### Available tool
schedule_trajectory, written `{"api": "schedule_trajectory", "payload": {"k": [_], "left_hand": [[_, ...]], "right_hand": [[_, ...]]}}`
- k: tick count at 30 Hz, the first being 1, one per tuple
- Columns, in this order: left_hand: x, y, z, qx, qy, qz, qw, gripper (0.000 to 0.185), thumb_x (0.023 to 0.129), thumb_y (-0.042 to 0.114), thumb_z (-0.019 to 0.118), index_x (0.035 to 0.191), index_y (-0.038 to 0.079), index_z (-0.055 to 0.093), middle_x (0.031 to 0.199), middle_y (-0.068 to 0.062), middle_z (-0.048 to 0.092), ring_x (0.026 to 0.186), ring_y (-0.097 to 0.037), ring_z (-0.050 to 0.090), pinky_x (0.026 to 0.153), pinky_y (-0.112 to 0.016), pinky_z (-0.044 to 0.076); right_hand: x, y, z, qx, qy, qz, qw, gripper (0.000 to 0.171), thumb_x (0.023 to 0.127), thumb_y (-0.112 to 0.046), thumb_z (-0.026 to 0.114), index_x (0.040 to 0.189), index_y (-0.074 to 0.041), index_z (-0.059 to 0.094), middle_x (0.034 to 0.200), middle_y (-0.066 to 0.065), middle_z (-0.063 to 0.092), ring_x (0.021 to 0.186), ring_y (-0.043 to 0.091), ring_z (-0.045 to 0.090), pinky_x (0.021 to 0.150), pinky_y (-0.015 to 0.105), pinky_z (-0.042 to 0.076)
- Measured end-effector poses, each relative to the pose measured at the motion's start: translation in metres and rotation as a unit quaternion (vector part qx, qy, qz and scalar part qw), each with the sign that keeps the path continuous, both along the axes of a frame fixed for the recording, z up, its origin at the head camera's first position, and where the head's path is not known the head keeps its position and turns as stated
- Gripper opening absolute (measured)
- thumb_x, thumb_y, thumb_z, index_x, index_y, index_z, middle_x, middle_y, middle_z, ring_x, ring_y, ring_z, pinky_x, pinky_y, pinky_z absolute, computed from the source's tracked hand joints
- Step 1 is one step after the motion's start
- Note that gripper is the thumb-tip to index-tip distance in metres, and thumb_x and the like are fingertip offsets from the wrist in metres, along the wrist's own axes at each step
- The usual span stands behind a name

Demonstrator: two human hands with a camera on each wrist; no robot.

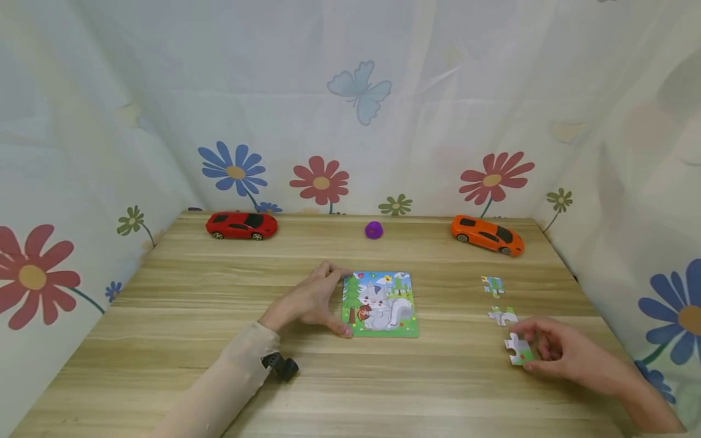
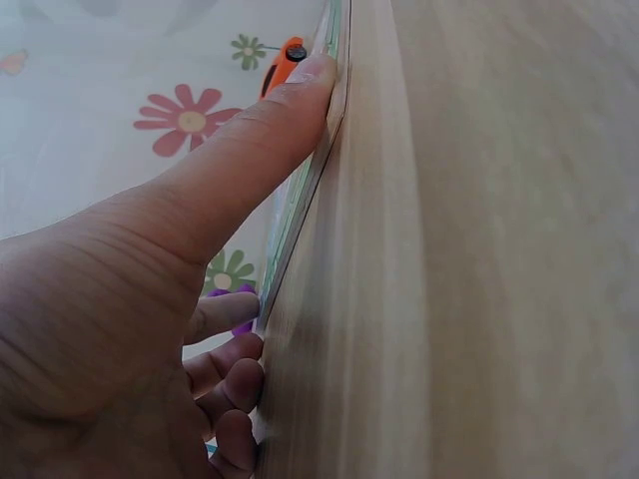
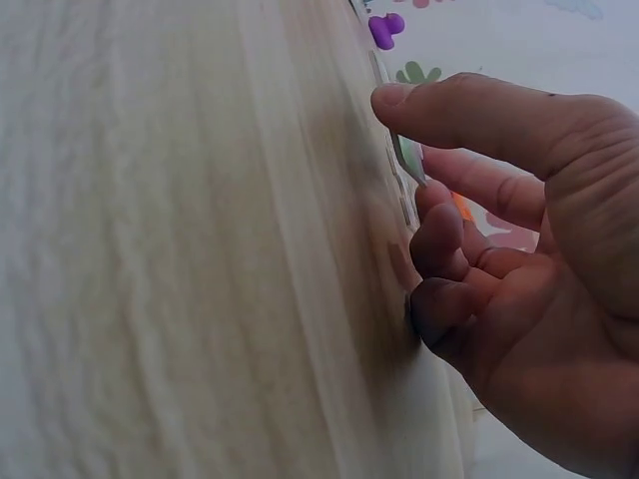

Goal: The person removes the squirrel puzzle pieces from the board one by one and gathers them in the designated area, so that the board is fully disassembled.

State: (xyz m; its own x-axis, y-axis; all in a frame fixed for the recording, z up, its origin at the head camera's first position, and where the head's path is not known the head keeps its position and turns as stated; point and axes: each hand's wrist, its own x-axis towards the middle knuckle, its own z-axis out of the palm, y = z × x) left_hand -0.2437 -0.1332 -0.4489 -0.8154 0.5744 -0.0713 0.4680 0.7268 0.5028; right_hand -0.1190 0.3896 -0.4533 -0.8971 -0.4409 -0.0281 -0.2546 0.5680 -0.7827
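A square squirrel picture board (image 1: pixel 380 307) lies flat mid-table, showing a grey squirrel, trees and grass. Along its left side, my left hand (image 1: pixel 314 298) holds it, thumb (image 2: pixel 290 110) at the near left corner and index finger at the far left one; the other fingers curl beside it. To the right, my right hand (image 1: pixel 569 353) pinches a jigsaw piece (image 1: pixel 517 351) between thumb and index finger. That piece is white and green with a red dot, and appears tilted in the right wrist view. Two more jigsaw pieces, one grey-white (image 1: pixel 501 316) and one blue-green (image 1: pixel 493 285), lie beyond it.
At the table's back edge stand a red toy car (image 1: pixel 242 225) on the left, a small purple object (image 1: pixel 374 230) in the middle and an orange toy car (image 1: pixel 487 235) on the right. A flower-printed curtain (image 1: pixel 416 121) encloses the back and sides of the wooden table (image 1: pixel 181 292).
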Motion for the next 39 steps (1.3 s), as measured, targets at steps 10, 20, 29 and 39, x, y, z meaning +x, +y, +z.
{"api": "schedule_trajectory", "payload": {"k": [10,20,29,39], "left_hand": [[0.0,0.001,0.001,-0.001,0.003,-0.001,1.0,0.137,0.062,0.062,0.107,0.17,0.01,0.04,0.152,-0.015,0.045,0.141,-0.032,0.049,0.123,-0.054,0.048],[-0.001,0.0,-0.001,0.004,0.004,-0.004,1.0,0.137,0.063,0.062,0.107,0.17,0.009,0.04,0.153,-0.015,0.044,0.142,-0.033,0.049,0.123,-0.055,0.047],[-0.002,0.0,-0.003,-0.002,0.009,-0.003,1.0,0.137,0.063,0.064,0.106,0.17,0.011,0.041,0.15,-0.013,0.045,0.139,-0.031,0.049,0.122,-0.054,0.048],[-0.001,-0.001,-0.002,-0.002,0.007,-0.003,1.0,0.136,0.063,0.064,0.106,0.17,0.011,0.041,0.151,-0.013,0.045,0.141,-0.032,0.048,0.123,-0.054,0.047]], "right_hand": [[0.001,0.003,-0.007,-0.004,0.001,0.014,1.0,0.053,0.092,-0.003,0.089,0.139,0.001,0.065,0.094,0.003,0.056,0.072,0.019,0.053,0.056,0.029,0.045],[0.002,0.002,-0.006,-0.002,0.002,0.023,1.0,0.052,0.093,0.0,0.088,0.139,0.005,0.063,0.092,0.004,0.055,0.073,0.022,0.052,0.057,0.029,0.043],[0.002,0.002,-0.005,0.015,-0.006,0.011,1.0,0.055,0.093,-0.003,0.088,0.141,0.004,0.063,0.106,0.004,0.057,0.073,0.019,0.052,0.058,0.028,0.044],[-0.003,-0.003,0.005,0.015,-0.029,-0.015,0.999,0.054,0.098,-0.01,0.086,0.145,0.0,0.062,0.105,0.009,0.057,0.072,0.015,0.055,0.057,0.028,0.046]]}}
